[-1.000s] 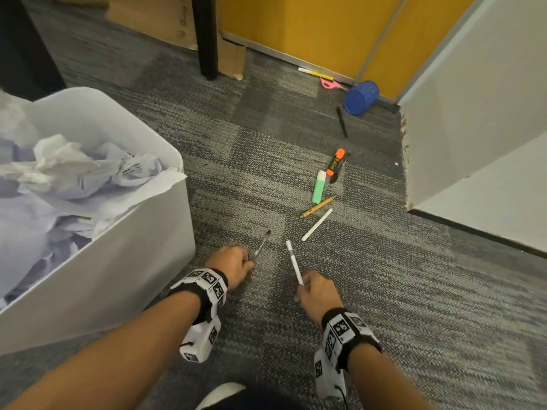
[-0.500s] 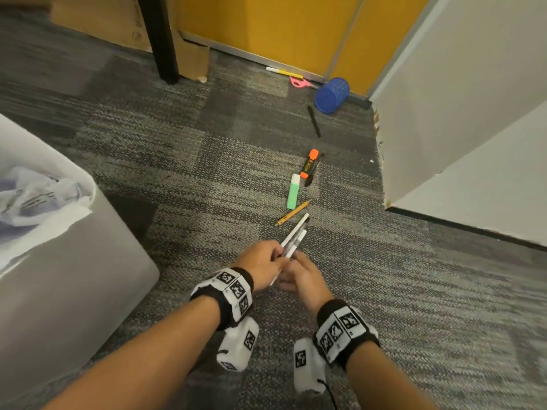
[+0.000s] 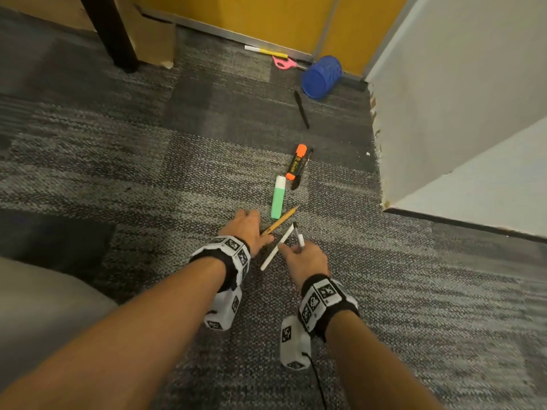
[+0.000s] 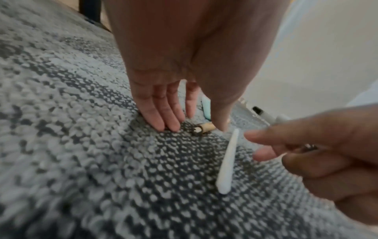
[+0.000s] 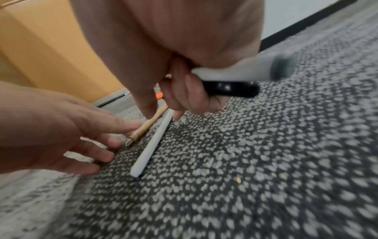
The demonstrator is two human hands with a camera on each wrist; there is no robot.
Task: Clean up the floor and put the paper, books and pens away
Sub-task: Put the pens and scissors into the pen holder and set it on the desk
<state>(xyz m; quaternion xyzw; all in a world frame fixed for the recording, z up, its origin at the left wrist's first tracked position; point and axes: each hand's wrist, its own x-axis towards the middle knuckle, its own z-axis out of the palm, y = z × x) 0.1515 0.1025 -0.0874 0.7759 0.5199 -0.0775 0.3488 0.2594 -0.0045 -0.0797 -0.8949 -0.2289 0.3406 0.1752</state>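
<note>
My left hand point(image 3: 262, 232) reaches down with straight fingers point(image 4: 163, 119) that touch the carpet at the blunt end of a wooden pencil point(image 3: 279, 222); the thumb lies over the pencil point(image 4: 206, 127). My right hand point(image 3: 288, 248) grips a black pen point(image 5: 229, 89) and a white pen point(image 5: 245, 71) in its curled fingers. Its forefinger and thumb reach down to a white pen point(image 3: 276, 247) lying on the carpet beside the pencil point(image 5: 147, 126). Farther along lie a green highlighter point(image 3: 278, 198), an orange highlighter point(image 3: 296, 162) and a black pen point(image 3: 301, 109).
A blue mesh pen cup point(image 3: 321, 76) lies on its side by the yellow wall, with pink scissors point(image 3: 284, 62) and a yellow-and-white pen point(image 3: 265, 51) near it. A white partition point(image 3: 444, 113) stands to the right. The white bin's edge point(image 3: 44, 306) shows at lower left.
The hands, joined over the pens half a second ago, have parted. My right hand now holds both pens; my left has gone forward to the pencil. The view has swung right, away from the bin.
</note>
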